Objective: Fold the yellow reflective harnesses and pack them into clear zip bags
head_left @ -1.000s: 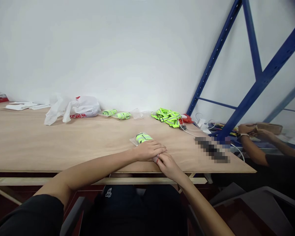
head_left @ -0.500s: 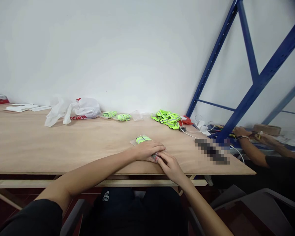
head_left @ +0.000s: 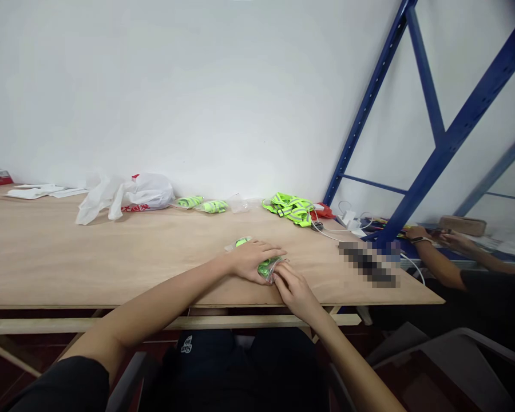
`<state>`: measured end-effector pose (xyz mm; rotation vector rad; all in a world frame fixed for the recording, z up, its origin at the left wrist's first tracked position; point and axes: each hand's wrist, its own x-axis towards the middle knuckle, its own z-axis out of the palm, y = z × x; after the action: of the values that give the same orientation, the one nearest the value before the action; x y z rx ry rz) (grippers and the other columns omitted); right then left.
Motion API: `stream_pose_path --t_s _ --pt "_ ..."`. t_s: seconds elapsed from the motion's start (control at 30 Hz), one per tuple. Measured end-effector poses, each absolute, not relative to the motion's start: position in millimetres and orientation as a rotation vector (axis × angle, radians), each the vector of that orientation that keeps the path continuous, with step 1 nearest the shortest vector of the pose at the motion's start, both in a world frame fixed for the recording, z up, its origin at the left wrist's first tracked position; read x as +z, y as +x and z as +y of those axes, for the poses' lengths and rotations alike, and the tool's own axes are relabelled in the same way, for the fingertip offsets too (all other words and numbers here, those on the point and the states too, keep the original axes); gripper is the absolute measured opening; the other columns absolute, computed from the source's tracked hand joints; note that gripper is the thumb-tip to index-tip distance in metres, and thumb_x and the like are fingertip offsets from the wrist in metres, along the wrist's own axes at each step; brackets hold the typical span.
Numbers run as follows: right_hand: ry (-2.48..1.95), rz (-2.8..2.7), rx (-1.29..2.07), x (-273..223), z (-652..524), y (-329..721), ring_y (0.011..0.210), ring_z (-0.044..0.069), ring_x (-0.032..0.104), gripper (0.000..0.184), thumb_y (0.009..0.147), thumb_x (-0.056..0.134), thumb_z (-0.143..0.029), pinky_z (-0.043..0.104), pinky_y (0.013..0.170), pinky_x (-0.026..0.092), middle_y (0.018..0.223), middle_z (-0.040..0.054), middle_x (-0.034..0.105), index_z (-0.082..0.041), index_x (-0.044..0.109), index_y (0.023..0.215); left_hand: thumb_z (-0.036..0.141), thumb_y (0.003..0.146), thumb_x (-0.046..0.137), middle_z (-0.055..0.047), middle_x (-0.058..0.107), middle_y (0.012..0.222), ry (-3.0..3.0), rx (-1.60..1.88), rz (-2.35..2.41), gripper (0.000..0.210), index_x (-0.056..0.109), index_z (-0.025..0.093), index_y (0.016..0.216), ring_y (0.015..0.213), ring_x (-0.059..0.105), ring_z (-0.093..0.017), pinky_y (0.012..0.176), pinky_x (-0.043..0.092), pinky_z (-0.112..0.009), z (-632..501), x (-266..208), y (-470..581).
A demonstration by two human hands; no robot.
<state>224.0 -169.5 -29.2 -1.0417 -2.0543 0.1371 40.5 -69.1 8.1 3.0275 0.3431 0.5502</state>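
Note:
A clear plastic bag (head_left: 266,269) holding a folded neon-yellow reflective vest lies on the wooden table in front of me. My left hand (head_left: 252,258) lies across it, palm down, with the fingers over its top and the thumb on the near side. Its middle is hidden under that hand, and yellow fabric shows at both ends. At the bag's right end, my right hand (head_left: 295,286) pinches the plastic edge between thumb and fingers. Farther back, a loose reflective vest (head_left: 289,207) with grey stripes lies in a heap near the wall.
Two bagged vests (head_left: 212,206) and a crumpled clear bag (head_left: 242,203) lie along the wall. Left of them sits a white carrier bag (head_left: 150,191). A blue metal frame (head_left: 420,177) and a white cable (head_left: 330,233) are at the right, where another person's hands (head_left: 420,233) work.
My left hand has drawn back slightly to the left, uncovering more of the bag's right end and the yellow fabric inside. My right hand keeps its pinch there.

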Motion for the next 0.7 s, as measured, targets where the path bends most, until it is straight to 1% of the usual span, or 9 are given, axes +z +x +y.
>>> stream_pose_path --t_s 0.1,0.17,0.23,0.3,0.37,0.5,0.6,0.7 --pt "-1.037 -2.103 0.188 -30 -169 225 0.104 0.024 0.061 0.023 0.099 0.039 -0.015 0.041 0.093 0.052 0.105 0.0097 0.065 -0.022 0.061 0.101 0.056 0.071 0.078 -0.017 0.049 0.149 3.032 0.431 0.385 0.092 0.042 0.02 0.148 0.131 0.052 -0.035 0.109 0.038 -0.048 -68 15 42" --pt "-1.02 -2.126 0.223 -30 -170 225 0.115 0.024 0.059 0.025 0.099 0.038 -0.014 0.043 0.101 0.049 0.116 0.0106 0.064 -0.022 0.059 0.11 0.061 0.065 0.08 -0.018 0.05 0.148 3.012 0.287 0.407 0.1 0.042 0.02 0.148 0.131 0.052 -0.037 0.108 0.038 -0.049 -70 23 42" --pt "-1.0 -2.156 0.251 -28 -171 225 0.121 0.024 0.057 0.029 0.099 0.037 -0.014 0.044 0.105 0.047 0.124 0.011 0.063 -0.023 0.057 0.119 0.066 0.063 0.079 -0.018 0.052 0.147 2.971 0.143 0.427 0.106 0.039 0.02 0.15 0.13 0.053 -0.037 0.107 0.038 -0.049 -72 31 40" --pt "-0.983 -2.192 0.268 -26 -173 225 0.12 0.023 0.058 0.03 0.1 0.037 -0.014 0.042 0.104 0.048 0.125 0.0105 0.063 -0.023 0.056 0.122 0.07 0.063 0.077 -0.017 0.055 0.144 2.939 0.057 0.452 0.109 0.037 0.019 0.151 0.128 0.054 -0.037 0.106 0.039 -0.048 -74 35 38" --pt "-0.968 -2.22 0.265 -24 -174 225 0.116 0.023 0.06 0.029 0.1 0.038 -0.015 0.041 0.1 0.051 0.122 0.01 0.065 -0.024 0.057 0.121 0.073 0.062 0.076 -0.017 0.06 0.136 2.94 0.035 0.475 0.11 0.039 0.019 0.15 0.122 0.058 -0.037 0.103 0.041 -0.046 -76 36 37" --pt "-0.963 -2.264 0.216 -25 -173 226 0.105 0.023 0.064 0.025 0.099 0.041 -0.015 0.039 0.093 0.054 0.114 0.0096 0.068 -0.023 0.06 0.114 0.074 0.061 0.076 -0.015 0.065 0.125 2.959 0.145 0.434 0.103 0.047 0.019 0.143 0.111 0.064 -0.034 0.094 0.045 -0.04 -77 27 38" --pt "-0.967 -2.306 0.198 -28 -170 226 0.103 0.023 0.063 0.024 0.096 0.042 -0.012 0.04 0.092 0.053 0.111 0.0097 0.067 -0.022 0.06 0.11 0.073 0.061 0.078 -0.014 0.066 0.124 2.94 0.24 0.407 0.098 0.05 0.019 0.138 0.109 0.064 -0.032 0.09 0.047 -0.036 -77 20 40" --pt "-0.96 -2.334 0.191 -29 -165 225 0.1 0.023 0.063 0.021 0.094 0.042 -0.011 0.039 0.09 0.054 0.107 0.0108 0.067 -0.02 0.059 0.105 0.071 0.06 0.08 -0.014 0.066 0.123 2.92 0.311 0.385 0.096 0.053 0.018 0.136 0.108 0.064 -0.032 0.09 0.048 -0.036 -76 15 39"
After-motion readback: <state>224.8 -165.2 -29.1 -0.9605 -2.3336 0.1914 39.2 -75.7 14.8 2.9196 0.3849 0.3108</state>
